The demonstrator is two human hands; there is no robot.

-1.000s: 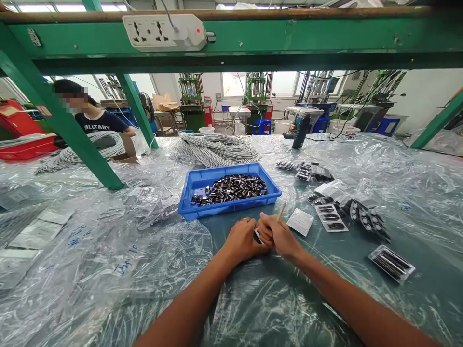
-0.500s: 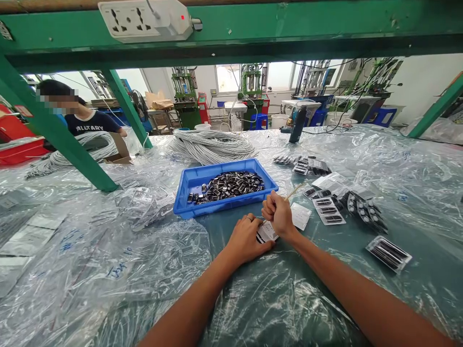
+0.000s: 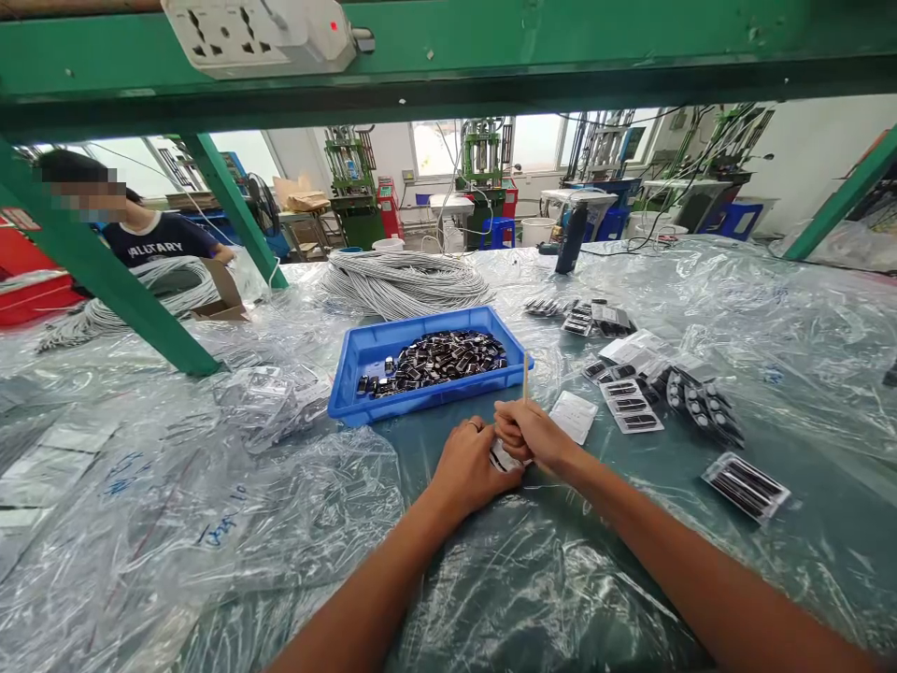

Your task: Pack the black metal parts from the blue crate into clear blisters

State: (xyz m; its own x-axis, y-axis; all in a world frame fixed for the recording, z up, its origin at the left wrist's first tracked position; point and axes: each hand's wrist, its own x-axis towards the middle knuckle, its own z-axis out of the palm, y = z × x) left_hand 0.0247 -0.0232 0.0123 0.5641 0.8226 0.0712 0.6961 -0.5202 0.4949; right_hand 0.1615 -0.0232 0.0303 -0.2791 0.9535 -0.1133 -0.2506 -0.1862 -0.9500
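My right hand (image 3: 533, 434) is closed in a fist around a thin pale stick (image 3: 525, 372), which stands nearly upright above it. Under that fist lies a small pack with a white face (image 3: 505, 456), mostly covered by my hands. My left hand (image 3: 463, 462), with a ring on one finger, grips this pack from the left and holds it down on the table. The lower end of the stick is hidden. Just right of my fist lies another white-faced pack (image 3: 575, 417). Beyond my hands sits a blue tray (image 3: 427, 396) with many small black-and-silver parts (image 3: 452, 360).
Blister packs with black parts (image 3: 633, 405) lie at right, one pack (image 3: 747, 486) nearer me. Clear packaging (image 3: 263, 402) is heaped at left. Behind the tray are coiled grey cables (image 3: 406, 285) and a dark upright tool (image 3: 572, 238). A co-worker (image 3: 164, 238) sits at far left.
My right fist has come down and left onto the pack, and the stick has swung from slanting to nearly upright. My left hand stays on the pack. The view has shifted slightly.
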